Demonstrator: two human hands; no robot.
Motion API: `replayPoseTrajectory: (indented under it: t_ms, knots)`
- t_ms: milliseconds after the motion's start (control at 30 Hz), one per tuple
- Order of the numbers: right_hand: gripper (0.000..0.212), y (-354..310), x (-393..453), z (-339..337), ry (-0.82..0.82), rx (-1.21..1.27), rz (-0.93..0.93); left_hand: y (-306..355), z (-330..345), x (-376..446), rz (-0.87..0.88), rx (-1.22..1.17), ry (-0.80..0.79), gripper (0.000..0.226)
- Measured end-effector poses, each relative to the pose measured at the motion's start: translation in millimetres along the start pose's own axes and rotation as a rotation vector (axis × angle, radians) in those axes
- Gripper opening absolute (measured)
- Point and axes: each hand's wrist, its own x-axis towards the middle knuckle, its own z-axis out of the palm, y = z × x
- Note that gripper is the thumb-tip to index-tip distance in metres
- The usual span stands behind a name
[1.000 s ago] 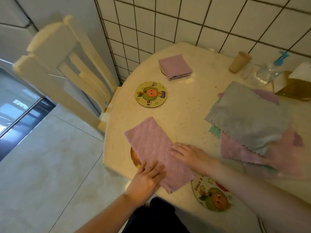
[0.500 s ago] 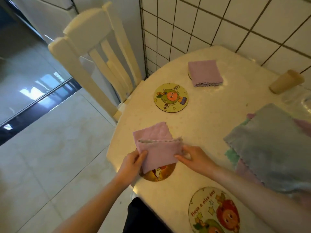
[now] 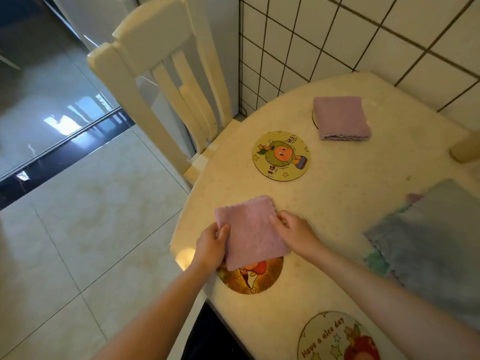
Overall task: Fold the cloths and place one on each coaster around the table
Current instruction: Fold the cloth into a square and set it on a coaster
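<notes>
Coaster with "Have a nice day" lettering (image 3: 337,339) nearest, at the bottom edge of the cream table (image 3: 345,203), cut off by the frame, nothing on it. Just beyond, orange coaster (image 3: 250,278) near the table's rim, its far part covered by the folded pink cloth (image 3: 249,229). Left hand (image 3: 211,246) curled around the cloth's left edge, thumb on top and fingers underneath, pinching it. Right hand (image 3: 294,233) on the cloth's right edge, fingers bent and closed over the fabric, likewise gripping it. Cloth folded to a rough square, scalloped edge at the far side, near corner overlapping the orange coaster; whether lying flat on the table or lifted slightly, hard to tell. To the right, pile of unfolded cloths (image 3: 436,245), a grey one on top, green and pink edges peeking from beneath, running out of frame. Further on, round green coaster (image 3: 281,155) with a cartoon figure, bare, well apart from the held cloth. Beyond that, purple folded cloth (image 3: 340,118) resting on another coaster, only a thin arc of which shows at its left. Tan cup (image 3: 465,150) at the right edge, mostly cropped, contents not visible. Cream wooden chair (image 3: 161,81) pushed against the table's far left, white tiled wall (image 3: 337,29) behind.
</notes>
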Motion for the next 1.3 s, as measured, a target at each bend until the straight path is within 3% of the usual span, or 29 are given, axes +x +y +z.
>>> replayPoseTrajectory:
  t_ms: [133,300,433,533,667,767,933,1100,1300]
  knots:
    - [0.036,-11,15,0,-0.012,-0.153,0.051,4,1,-7,-0.097,-0.148,0.012,0.026]
    - [0.015,-24,35,-2,0.075,-0.143,0.017,1,0,-11,-0.102,-0.127,-0.061,0.047]
    - [0.012,-26,43,-1,0.147,-0.152,-0.035,-4,3,-16,-0.078,-0.031,0.129,0.040]
    - [0.024,-29,42,3,0.166,-0.220,-0.065,-10,9,-25,-0.040,0.109,0.287,0.032]
    - [0.048,-39,48,2,0.053,-0.464,-0.167,-12,20,-31,-0.046,0.223,0.282,0.020]
    - [0.043,-48,55,-5,-0.096,-0.578,-0.199,-9,26,-28,-0.073,0.263,0.262,0.022]
    - [0.042,-61,65,-13,-0.241,-0.731,-0.088,-7,26,-25,-0.106,0.319,0.211,0.020]
    - [0.020,-59,51,-28,-0.167,-0.256,-0.026,7,10,-34,-0.060,0.099,0.105,0.013]
    - [0.028,-42,26,-65,-0.106,0.254,0.059,32,-27,-19,-0.039,-0.255,0.052,0.020]
